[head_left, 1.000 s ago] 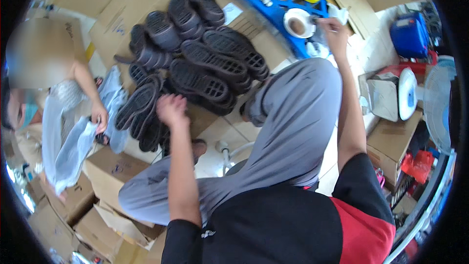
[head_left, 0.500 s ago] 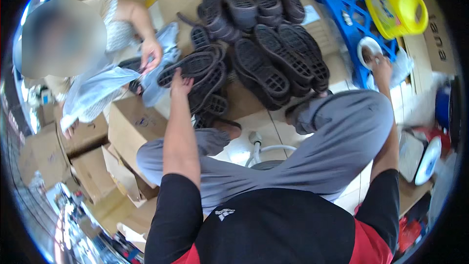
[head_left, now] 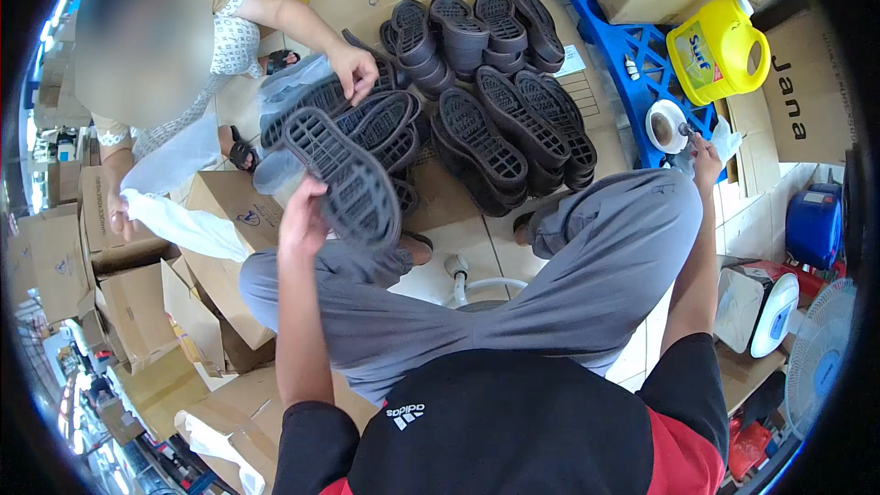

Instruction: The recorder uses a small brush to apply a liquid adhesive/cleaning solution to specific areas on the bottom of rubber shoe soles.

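The left hand [head_left: 302,220] has just lifted one black sole [head_left: 341,176] off the pile [head_left: 477,119] and grips it, while the right hand [head_left: 704,148], beside the pile, pinches a brush at the glue pot [head_left: 665,124].

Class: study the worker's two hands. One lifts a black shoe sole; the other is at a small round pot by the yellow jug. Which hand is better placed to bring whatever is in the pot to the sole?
Probably the right hand: it sits at the pot, while the left hand is occupied holding the sole.
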Motion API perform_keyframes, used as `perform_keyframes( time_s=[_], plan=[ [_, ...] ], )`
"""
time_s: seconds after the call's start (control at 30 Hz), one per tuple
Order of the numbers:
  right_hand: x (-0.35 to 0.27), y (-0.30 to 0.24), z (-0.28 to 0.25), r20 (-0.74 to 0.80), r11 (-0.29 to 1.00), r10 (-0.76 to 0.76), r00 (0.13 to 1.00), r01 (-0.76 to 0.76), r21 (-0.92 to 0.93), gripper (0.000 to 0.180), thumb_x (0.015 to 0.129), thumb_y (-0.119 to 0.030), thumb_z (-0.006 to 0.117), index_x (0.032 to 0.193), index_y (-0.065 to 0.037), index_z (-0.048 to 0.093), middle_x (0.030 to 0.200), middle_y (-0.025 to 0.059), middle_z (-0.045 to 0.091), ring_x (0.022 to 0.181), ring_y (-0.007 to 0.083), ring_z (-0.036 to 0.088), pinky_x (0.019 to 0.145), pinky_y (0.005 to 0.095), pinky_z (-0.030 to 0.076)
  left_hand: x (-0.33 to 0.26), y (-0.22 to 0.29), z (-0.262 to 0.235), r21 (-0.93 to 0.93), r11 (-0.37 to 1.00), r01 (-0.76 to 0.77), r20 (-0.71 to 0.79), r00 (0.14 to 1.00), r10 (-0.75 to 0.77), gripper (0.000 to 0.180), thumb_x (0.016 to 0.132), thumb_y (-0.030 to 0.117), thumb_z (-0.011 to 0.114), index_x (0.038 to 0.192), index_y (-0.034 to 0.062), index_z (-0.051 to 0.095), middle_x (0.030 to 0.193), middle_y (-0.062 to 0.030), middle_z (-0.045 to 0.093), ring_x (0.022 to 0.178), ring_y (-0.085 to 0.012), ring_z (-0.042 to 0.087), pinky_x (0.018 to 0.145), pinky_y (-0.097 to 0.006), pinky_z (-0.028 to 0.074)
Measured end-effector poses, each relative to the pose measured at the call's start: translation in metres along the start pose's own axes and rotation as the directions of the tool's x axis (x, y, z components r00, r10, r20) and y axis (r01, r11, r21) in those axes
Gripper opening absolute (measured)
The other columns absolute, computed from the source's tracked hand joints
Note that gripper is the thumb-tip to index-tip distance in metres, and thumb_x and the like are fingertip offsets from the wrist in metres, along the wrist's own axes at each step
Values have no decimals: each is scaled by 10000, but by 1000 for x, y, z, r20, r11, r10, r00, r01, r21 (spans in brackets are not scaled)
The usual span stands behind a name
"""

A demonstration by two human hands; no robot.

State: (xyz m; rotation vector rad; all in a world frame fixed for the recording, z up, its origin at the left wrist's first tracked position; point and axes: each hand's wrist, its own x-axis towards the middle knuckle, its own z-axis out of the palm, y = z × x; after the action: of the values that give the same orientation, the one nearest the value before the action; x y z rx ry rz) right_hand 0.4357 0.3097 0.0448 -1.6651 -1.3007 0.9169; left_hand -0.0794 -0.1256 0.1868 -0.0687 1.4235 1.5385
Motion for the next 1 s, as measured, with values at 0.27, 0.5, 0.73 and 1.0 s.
perform_keyframes(
  time_s=[0.27, 0.5, 0.73, 1.0],
  plan=[
    [-38, -34, -24, 24, 955, 208, 978, -208, 211, 282, 772, -363, 677, 914, -120, 653, 818, -50, 619, 659, 44, 494, 511, 200, 320, -130, -22, 48, 744, 655, -132, 325, 928, -183, 816, 635, -65, 591, 1376, 89, 287, 1223, -91, 508, 1041, -179, 527, 897, -280, 411],
    [-79, -63, -57, 10, 956, 113, 994, -111, 272, 216, 795, -307, 662, 862, -103, 646, 800, -41, 620, 657, 43, 492, 528, 203, 321, -218, 41, 70, 922, 202, -330, 292, 936, 197, 707, 636, -88, 599, 1281, 163, 457, 912, -125, 652, 824, -258, 637, 751, -285, 483],
    [-101, -101, -84, 2, 931, 0, 1000, -1, 364, 208, 809, -303, 650, 802, -99, 614, 720, -25, 588, 604, 39, 463, 504, 191, 308, -250, 105, 75, 848, 155, -507, 467, 853, 236, 223, 607, -41, 693, 819, 31, 690, 840, -94, 676, 749, -142, 651, 679, -245, 493],
    [-132, -165, -79, 22, 801, -67, 997, 41, 597, 184, 851, -278, 601, 871, -96, 593, 722, -24, 567, 610, 42, 437, 549, 192, 322, -123, 30, 42, 25, 1000, 10, 722, 691, -25, 649, 823, 494, 457, 1132, -74, 504, 1111, -287, 541, 999, -365, 566, 889, -448, 444]
  ],
)
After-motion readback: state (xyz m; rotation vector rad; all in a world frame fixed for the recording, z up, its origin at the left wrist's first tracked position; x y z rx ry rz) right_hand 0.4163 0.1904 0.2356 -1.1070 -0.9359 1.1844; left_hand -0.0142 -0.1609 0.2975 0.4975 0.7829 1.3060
